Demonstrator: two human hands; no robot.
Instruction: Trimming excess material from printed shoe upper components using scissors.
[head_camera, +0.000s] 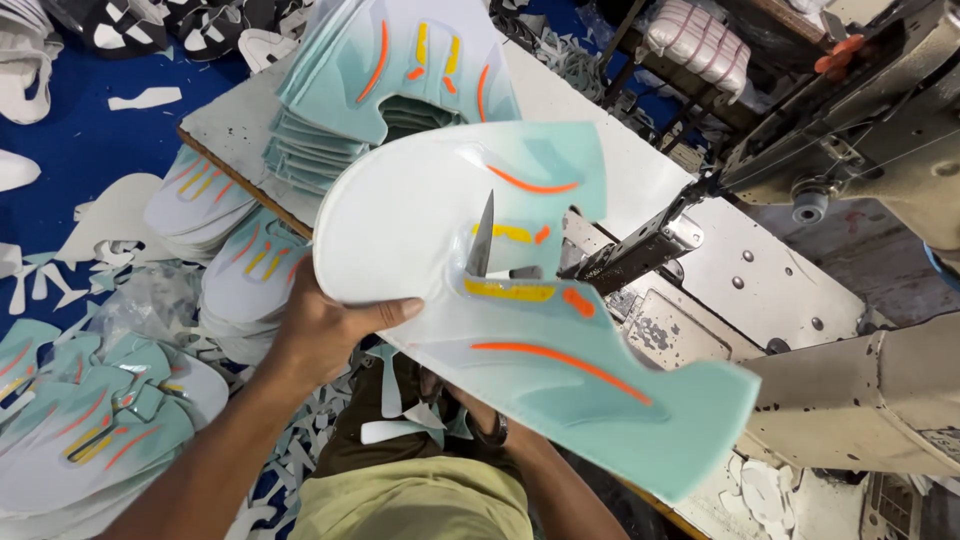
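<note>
My left hand (330, 330) grips the left edge of a large flat shoe upper piece (420, 210), white and mint green with orange and yellow stripes, held up in front of me. The pointed blade of a pair of scissors (482, 235) pokes up through the cut-out slot in the middle of the piece. My right hand (462, 405) is under the piece and mostly hidden by it. It holds the scissors by their dark handle.
A stack of the same pieces (390, 70) lies on the white table (640, 170). An industrial sewing machine (850, 130) stands at the right. More piles of pieces (90, 420) and white offcuts (150, 98) cover the blue floor at the left.
</note>
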